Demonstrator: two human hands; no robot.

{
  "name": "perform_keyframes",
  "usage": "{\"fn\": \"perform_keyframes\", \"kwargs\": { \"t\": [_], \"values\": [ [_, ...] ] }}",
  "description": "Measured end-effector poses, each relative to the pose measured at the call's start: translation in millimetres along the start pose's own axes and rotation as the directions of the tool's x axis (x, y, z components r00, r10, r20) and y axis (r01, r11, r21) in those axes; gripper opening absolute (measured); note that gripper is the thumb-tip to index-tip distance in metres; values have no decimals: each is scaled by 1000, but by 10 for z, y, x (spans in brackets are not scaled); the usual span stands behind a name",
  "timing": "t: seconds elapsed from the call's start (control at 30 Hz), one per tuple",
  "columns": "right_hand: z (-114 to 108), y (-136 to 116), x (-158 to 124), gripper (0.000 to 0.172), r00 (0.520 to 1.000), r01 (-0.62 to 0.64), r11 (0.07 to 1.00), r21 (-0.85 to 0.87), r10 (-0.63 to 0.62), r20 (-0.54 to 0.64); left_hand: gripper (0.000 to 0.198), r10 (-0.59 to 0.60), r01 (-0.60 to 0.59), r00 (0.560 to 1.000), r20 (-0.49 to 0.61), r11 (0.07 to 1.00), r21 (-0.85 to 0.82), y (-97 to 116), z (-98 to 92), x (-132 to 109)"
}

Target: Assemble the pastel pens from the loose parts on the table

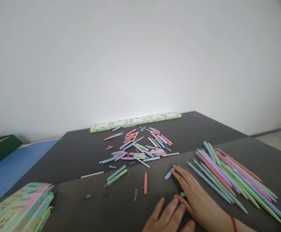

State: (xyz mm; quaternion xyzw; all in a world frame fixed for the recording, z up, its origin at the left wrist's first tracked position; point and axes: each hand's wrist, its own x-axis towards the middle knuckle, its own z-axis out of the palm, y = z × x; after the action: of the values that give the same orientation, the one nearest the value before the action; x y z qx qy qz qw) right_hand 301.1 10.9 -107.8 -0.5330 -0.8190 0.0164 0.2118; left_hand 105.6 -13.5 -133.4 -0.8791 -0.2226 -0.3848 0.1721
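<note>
Pastel pen parts (140,149) litter the dark table (82,154) — the right hand (198,198) lies flat, fingers straight, tips just beside a short blue piece (169,174). The left hand (169,217) rests open, empty, by a green bit (183,194). Seemingly a reach: lifting the blue piece calls for a fingertip pinch.

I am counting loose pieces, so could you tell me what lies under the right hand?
Only a small green end pokes out from under the right hand, beside the thumb; the palm hides the rest of it.
</note>
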Motion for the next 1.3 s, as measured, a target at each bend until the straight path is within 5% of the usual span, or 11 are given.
{"fn": "perform_keyframes", "kwargs": {
  "t": [0.1,0.2,0.37,0.47,0.63,0.8,0.93,1.1,1.17,1.23,1.3],
  "values": [
    [132,-65,287,54,1000,4,1000,11,-4,-2,48,8,13,915,402,999,-50,-298,-157,138],
    [200,-179,566,48,999,35,997,72,-36,12,48,-202,238,817,541,971,3,-645,-304,261],
    [150,-395,866,51,992,125,981,150,-126,-1,37,-390,404,765,513,910,91,-1015,-239,318],
    [-35,-265,1138,47,990,104,986,130,-116,84,31,-428,441,760,488,892,96,-1085,-223,341],
    [-243,396,1798,26,970,-200,980,-19,200,136,26,-370,406,786,495,913,37,-1047,-309,391],
    [-53,755,2143,29,908,-365,929,-67,371,197,26,-334,397,811,481,917,-31,-1039,-368,417],
    [47,704,2154,28,906,-380,924,32,365,213,26,-312,405,828,466,908,-111,-1052,-403,434],
    [-130,366,1896,22,963,-262,924,277,230,144,32,-397,505,842,364,818,-277,-999,-409,411],
    [-212,127,1679,26,977,-199,897,395,148,155,36,-547,611,792,271,694,-381,-948,-415,416],
    [-265,-132,1432,30,981,-154,840,521,66,183,40,-689,681,695,204,541,-493,-893,-440,452],
    [-286,-363,1211,28,977,-146,580,802,-41,207,36,-738,682,646,195,442,-583,-846,-481,513]
  ]
}}
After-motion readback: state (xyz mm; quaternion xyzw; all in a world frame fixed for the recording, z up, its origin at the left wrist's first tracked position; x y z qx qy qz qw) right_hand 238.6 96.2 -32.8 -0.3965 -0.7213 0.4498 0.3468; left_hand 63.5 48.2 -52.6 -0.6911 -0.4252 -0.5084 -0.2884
